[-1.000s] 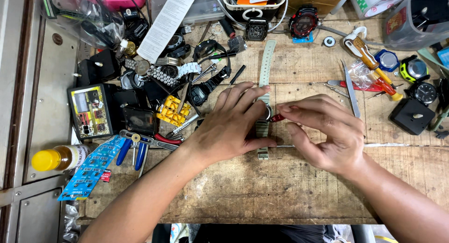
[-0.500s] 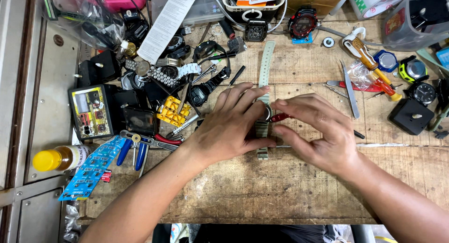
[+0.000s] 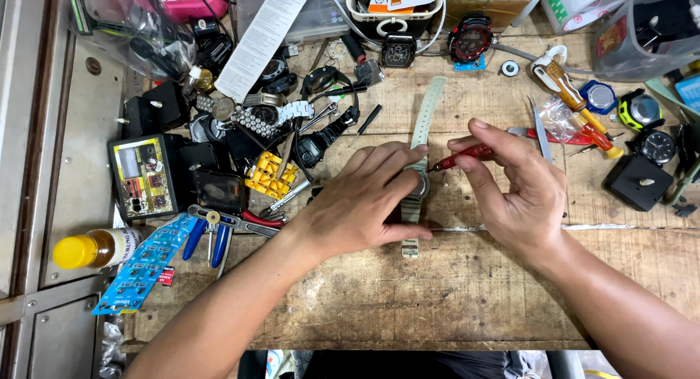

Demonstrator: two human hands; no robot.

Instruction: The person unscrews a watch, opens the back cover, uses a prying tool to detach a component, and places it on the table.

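Cluttered workbench: left hand pins watch, right hand holds screwdriver.

left hand: bare, no ring | right hand: bare | forearms: unsleeved

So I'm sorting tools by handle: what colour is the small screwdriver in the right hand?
Red, seen in the head view: the screwdriver in the right hand.

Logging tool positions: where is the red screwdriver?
Head view, centre-right: the red screwdriver is pinched in the right hand, tip at the watch under the left hand.
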